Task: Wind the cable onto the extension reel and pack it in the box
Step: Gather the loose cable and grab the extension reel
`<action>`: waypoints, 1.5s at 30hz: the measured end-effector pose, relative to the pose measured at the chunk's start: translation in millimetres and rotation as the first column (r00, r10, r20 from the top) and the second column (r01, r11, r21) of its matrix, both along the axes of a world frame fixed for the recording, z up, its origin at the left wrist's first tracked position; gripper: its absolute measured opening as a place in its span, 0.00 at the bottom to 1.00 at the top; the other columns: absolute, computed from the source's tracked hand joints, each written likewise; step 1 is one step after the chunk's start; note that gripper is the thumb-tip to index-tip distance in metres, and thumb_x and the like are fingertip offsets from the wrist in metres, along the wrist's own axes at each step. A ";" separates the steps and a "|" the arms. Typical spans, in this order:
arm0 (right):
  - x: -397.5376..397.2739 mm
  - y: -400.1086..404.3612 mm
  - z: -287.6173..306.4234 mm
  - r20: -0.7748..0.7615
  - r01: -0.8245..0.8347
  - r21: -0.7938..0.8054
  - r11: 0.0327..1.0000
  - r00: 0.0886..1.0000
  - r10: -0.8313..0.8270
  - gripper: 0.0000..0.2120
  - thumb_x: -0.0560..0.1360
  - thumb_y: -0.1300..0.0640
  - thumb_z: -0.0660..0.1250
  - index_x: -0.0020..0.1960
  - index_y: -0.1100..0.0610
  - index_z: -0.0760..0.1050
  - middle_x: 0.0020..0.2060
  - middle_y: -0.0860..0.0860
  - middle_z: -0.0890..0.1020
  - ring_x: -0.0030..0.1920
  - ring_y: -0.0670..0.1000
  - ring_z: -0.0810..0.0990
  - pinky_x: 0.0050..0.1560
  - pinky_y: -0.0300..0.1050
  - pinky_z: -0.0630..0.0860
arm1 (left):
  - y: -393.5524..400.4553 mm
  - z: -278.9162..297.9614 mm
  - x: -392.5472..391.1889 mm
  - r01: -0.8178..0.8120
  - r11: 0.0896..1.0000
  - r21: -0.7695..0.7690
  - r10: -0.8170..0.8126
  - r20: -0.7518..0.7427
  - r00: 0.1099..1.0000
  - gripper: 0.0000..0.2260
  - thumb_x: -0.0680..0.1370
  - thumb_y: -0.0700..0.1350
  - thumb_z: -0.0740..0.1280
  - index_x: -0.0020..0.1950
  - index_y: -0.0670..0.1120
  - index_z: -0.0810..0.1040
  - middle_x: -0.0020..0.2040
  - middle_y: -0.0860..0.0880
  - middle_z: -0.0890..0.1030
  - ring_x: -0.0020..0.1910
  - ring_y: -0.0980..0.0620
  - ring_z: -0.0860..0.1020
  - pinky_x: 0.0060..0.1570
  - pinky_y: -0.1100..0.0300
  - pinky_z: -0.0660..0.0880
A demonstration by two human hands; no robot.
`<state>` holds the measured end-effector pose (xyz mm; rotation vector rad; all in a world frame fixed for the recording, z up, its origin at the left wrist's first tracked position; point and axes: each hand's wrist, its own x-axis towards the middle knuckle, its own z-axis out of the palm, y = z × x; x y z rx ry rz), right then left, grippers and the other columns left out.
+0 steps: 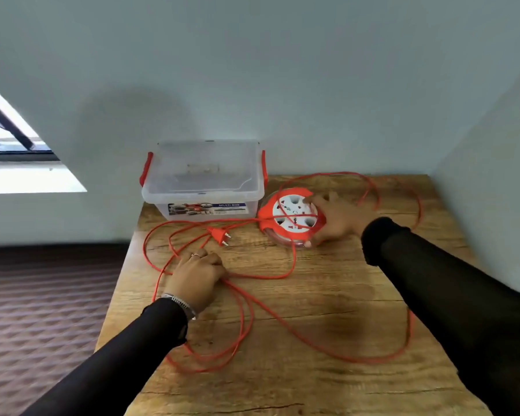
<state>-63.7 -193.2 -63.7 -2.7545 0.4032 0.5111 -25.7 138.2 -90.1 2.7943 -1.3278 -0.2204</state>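
Observation:
The orange and white extension reel (pixel 288 216) lies flat on the wooden table (pixel 327 295), just right of the box. My right hand (pixel 338 219) grips its right rim, thumb on the socket face. The orange cable (pixel 270 316) sprawls in loose loops over the table, and its two-pin plug (pixel 219 234) lies in front of the box. My left hand (pixel 197 276) is closed on a stretch of cable at the table's left side. The clear plastic box (pixel 204 183) with red clips stands at the back left, its lid on.
A pale wall runs behind the table and another stands close on the right. Beyond the table's left edge the patterned floor (pixel 42 310) lies below. A window (pixel 12 145) is at the far left. Cable loops reach the table's right and near parts.

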 end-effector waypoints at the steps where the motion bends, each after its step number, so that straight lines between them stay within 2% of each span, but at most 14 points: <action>1: -10.9 -3.2 -0.7 -0.006 -0.004 -0.016 1.000 1.000 0.004 0.53 0.53 0.37 0.78 0.71 0.45 0.55 0.63 0.58 0.67 0.60 0.61 0.72 0.56 0.46 0.69 | -4.7 -0.6 -0.2 -0.015 1.000 0.002 0.016 -0.019 1.000 0.14 0.74 0.42 0.63 0.55 0.54 0.82 0.56 0.53 0.79 0.59 0.46 0.72 0.54 0.55 0.71; 4: -49.6 1.7 -7.0 0.015 -0.026 -0.052 0.998 1.000 0.027 0.38 0.65 0.54 0.73 0.68 0.56 0.57 0.61 0.60 0.74 0.58 0.60 0.76 0.52 0.47 0.74 | -21.3 1.3 -3.8 -0.044 0.999 0.024 0.046 -0.100 0.994 0.14 0.73 0.41 0.63 0.56 0.50 0.81 0.57 0.50 0.76 0.57 0.45 0.75 0.50 0.54 0.74; 11: -106.8 87.6 -10.1 0.211 -0.074 0.033 0.997 0.975 0.066 0.25 0.72 0.54 0.67 0.62 0.59 0.58 0.53 0.61 0.78 0.52 0.61 0.79 0.47 0.54 0.75 | -79.9 28.9 -26.7 -0.195 0.864 -0.465 0.039 -0.323 0.946 0.08 0.72 0.45 0.67 0.50 0.43 0.75 0.49 0.47 0.78 0.47 0.47 0.76 0.44 0.59 0.69; 14: -103.6 118.7 -3.7 0.337 -0.036 0.225 0.974 0.941 -0.044 0.31 0.70 0.56 0.71 0.67 0.62 0.62 0.51 0.61 0.79 0.50 0.60 0.78 0.48 0.48 0.73 | -103.3 43.6 -31.1 -0.411 0.839 -0.356 0.085 -0.661 0.746 0.14 0.76 0.55 0.67 0.53 0.45 0.76 0.43 0.49 0.79 0.43 0.51 0.77 0.41 0.59 0.72; 16: -95.9 129.4 4.0 0.380 -0.008 0.402 0.916 0.911 -0.159 0.24 0.68 0.59 0.74 0.61 0.62 0.71 0.49 0.56 0.81 0.49 0.56 0.79 0.45 0.41 0.70 | -109.1 45.6 -35.6 -0.524 0.827 -0.203 0.082 -0.879 0.469 0.13 0.76 0.56 0.66 0.51 0.47 0.77 0.36 0.50 0.77 0.36 0.52 0.76 0.32 0.61 0.75; 17: -91.8 129.7 8.2 0.351 -0.008 0.493 0.870 0.917 -0.190 0.20 0.68 0.60 0.74 0.57 0.62 0.74 0.48 0.54 0.81 0.48 0.52 0.79 0.45 0.40 0.70 | -108.0 45.6 -37.7 -0.579 0.805 -0.128 0.093 -0.937 0.336 0.12 0.76 0.57 0.66 0.46 0.48 0.78 0.33 0.50 0.75 0.31 0.53 0.75 0.27 0.62 0.75; 19: -84.6 119.9 16.7 0.211 -0.035 0.629 0.776 0.969 -0.127 0.13 0.68 0.61 0.74 0.51 0.60 0.77 0.45 0.52 0.81 0.45 0.47 0.78 0.49 0.43 0.72 | -101.0 38.9 -34.7 -0.643 0.761 -0.085 0.104 -0.962 0.251 0.15 0.76 0.56 0.66 0.36 0.47 0.77 0.29 0.49 0.73 0.25 0.54 0.73 0.23 0.64 0.72; 23: -63.5 74.7 32.5 0.097 0.015 0.666 0.746 0.990 -0.106 0.04 0.68 0.53 0.74 0.42 0.51 0.81 0.36 0.43 0.82 0.37 0.41 0.79 0.44 0.40 0.75 | -77.3 25.7 -19.5 -0.601 0.781 -0.169 0.037 -0.948 0.316 0.13 0.76 0.43 0.70 0.32 0.45 0.72 0.26 0.52 0.69 0.21 0.57 0.66 0.21 0.68 0.66; 26: -31.1 35.6 28.1 0.353 0.237 0.430 0.871 0.844 -0.404 0.07 0.70 0.58 0.72 0.48 0.55 0.79 0.46 0.52 0.83 0.46 0.51 0.80 0.48 0.44 0.75 | -60.7 24.0 -0.7 -0.470 0.866 -0.171 0.181 -0.768 0.614 0.17 0.71 0.49 0.75 0.31 0.45 0.69 0.24 0.54 0.66 0.21 0.58 0.64 0.23 0.69 0.64; 30: -7.3 13.0 6.2 0.127 0.432 0.390 0.813 0.849 -0.512 0.24 0.69 0.51 0.74 0.60 0.60 0.75 0.57 0.56 0.80 0.54 0.56 0.79 0.55 0.50 0.76 | -47.6 33.0 28.8 -0.432 0.893 -0.124 0.369 -0.346 0.862 0.14 0.70 0.52 0.74 0.34 0.47 0.74 0.32 0.49 0.78 0.34 0.49 0.77 0.35 0.59 0.71; 33: -7.1 15.0 -2.8 0.031 0.483 0.497 0.721 0.820 -0.572 0.28 0.64 0.55 0.79 0.61 0.60 0.75 0.57 0.56 0.81 0.53 0.55 0.80 0.53 0.48 0.78 | -49.7 44.5 42.4 -0.417 0.904 -0.095 0.400 -0.159 0.903 0.03 0.74 0.46 0.67 0.41 0.48 0.78 0.48 0.42 0.82 0.49 0.41 0.79 0.50 0.51 0.76; 36: -21.0 15.0 -4.2 -0.123 0.589 0.546 0.596 0.760 -0.638 0.22 0.63 0.60 0.78 0.54 0.59 0.75 0.46 0.55 0.82 0.40 0.52 0.80 0.32 0.41 0.77 | -63.0 57.6 35.7 -0.360 0.932 0.037 0.361 -0.028 0.932 0.10 0.74 0.46 0.63 0.53 0.48 0.80 0.57 0.42 0.75 0.58 0.38 0.73 0.59 0.47 0.72; 40: -52.0 -2.6 -1.3 -0.127 0.614 0.548 0.568 0.732 -0.669 0.14 0.65 0.62 0.75 0.49 0.59 0.77 0.32 0.52 0.82 0.29 0.50 0.80 0.22 0.37 0.72 | -90.2 72.7 -23.3 -0.157 0.972 -0.175 0.169 0.060 0.984 0.13 0.72 0.48 0.61 0.54 0.48 0.77 0.58 0.46 0.73 0.59 0.43 0.72 0.57 0.49 0.71; 45: -88.8 -45.2 32.6 0.167 0.585 0.397 0.707 0.711 -0.683 0.23 0.61 0.55 0.78 0.53 0.60 0.77 0.47 0.57 0.83 0.45 0.55 0.81 0.45 0.51 0.80 | -104.7 41.0 -143.8 0.284 0.942 -0.176 -0.288 0.004 0.958 0.28 0.67 0.63 0.61 0.63 0.52 0.72 0.66 0.46 0.74 0.68 0.43 0.71 0.63 0.45 0.69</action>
